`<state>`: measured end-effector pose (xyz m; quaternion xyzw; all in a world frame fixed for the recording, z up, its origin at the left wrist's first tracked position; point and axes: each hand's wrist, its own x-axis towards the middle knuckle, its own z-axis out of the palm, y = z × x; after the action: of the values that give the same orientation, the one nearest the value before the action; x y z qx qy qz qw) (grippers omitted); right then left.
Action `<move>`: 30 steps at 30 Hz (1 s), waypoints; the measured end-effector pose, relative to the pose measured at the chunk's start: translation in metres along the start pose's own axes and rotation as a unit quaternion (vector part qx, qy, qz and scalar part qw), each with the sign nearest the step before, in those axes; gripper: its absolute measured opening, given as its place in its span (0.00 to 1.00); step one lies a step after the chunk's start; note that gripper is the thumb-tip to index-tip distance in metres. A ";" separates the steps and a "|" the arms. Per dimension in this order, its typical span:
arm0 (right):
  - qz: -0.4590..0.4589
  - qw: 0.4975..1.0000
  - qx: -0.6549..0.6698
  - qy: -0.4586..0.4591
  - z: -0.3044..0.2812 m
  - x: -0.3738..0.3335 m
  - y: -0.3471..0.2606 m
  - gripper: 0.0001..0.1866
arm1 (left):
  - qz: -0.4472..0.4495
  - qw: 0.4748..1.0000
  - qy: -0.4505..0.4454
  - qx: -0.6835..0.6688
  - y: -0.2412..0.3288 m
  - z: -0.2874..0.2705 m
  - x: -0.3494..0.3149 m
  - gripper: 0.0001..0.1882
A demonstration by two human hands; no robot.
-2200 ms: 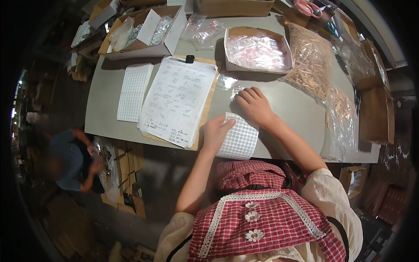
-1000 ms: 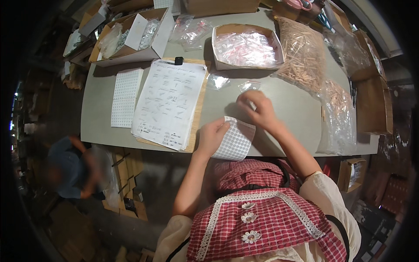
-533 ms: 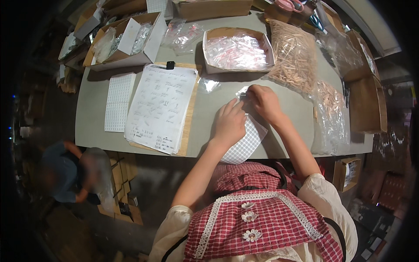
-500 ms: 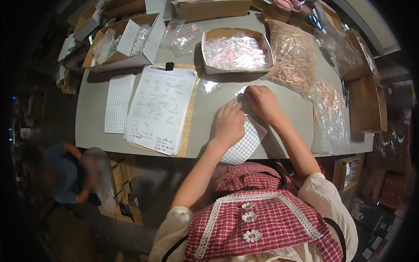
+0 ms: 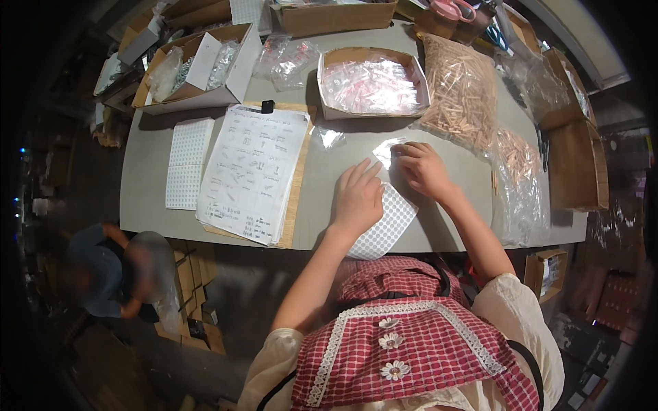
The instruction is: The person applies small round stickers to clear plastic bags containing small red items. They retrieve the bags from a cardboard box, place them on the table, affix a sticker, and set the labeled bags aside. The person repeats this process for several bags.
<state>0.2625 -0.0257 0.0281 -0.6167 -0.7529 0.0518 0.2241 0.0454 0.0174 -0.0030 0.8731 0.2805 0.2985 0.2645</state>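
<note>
My left hand [image 5: 360, 200] lies over the upper left part of a white sheet of round grey stickers [image 5: 385, 222], its fingers stretched out. The sheet's lower end reaches the table's front edge. My right hand [image 5: 423, 168] is just beyond the sheet, fingers curled and tips pressed together. Those fingertips meet the right side of a small shiny clear plastic bag [image 5: 386, 148] on the table. Whatever they pinch, if anything, is hidden. Another small clear bag [image 5: 329, 138] lies farther left, before a white box of clear and red-marked bags [image 5: 327, 103].
On the left lie a clipboard with printed papers [image 5: 250, 171] and another dotted sheet [image 5: 186, 164]. A big bag of wooden dowels [image 5: 458, 89] and a smaller one [image 5: 519, 178] are on the right. Cartons [image 5: 579, 164] line the edges. Another person [image 5: 103, 274] is at lower left.
My right hand has drawn back to the right and slightly nearer, uncovering more of the small clear bag. My left hand has barely shifted; its fingers still lie by the sticker sheet.
</note>
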 end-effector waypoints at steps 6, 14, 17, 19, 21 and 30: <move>0.028 0.999 0.040 -0.014 -0.009 0.009 -0.004 0.14 | 0.005 1.000 0.005 0.009 -0.002 0.000 -0.002 0.07; -0.026 0.997 0.027 0.074 0.010 0.017 0.007 0.15 | -0.053 0.991 0.053 -0.107 -0.006 -0.018 -0.006 0.10; -0.042 0.977 0.075 0.195 -0.008 0.048 0.002 0.15 | -0.190 0.955 0.078 -0.216 0.000 -0.037 -0.015 0.13; -0.049 0.967 0.045 0.247 -0.024 0.077 0.007 0.13 | -0.268 0.948 0.076 -0.151 0.001 -0.053 -0.025 0.15; -0.030 0.968 -0.026 0.246 -0.024 0.104 0.027 0.12 | -0.318 0.937 0.085 -0.114 -0.008 -0.059 -0.035 0.16; -0.102 0.994 0.040 0.027 0.049 0.099 -0.058 0.26 | -0.365 0.877 0.149 -0.276 -0.026 -0.069 -0.050 0.14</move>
<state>0.1768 0.0646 0.0315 -0.5282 -0.8030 0.0423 0.2729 -0.0427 0.0230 0.0092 0.5460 0.5213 0.3726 0.5398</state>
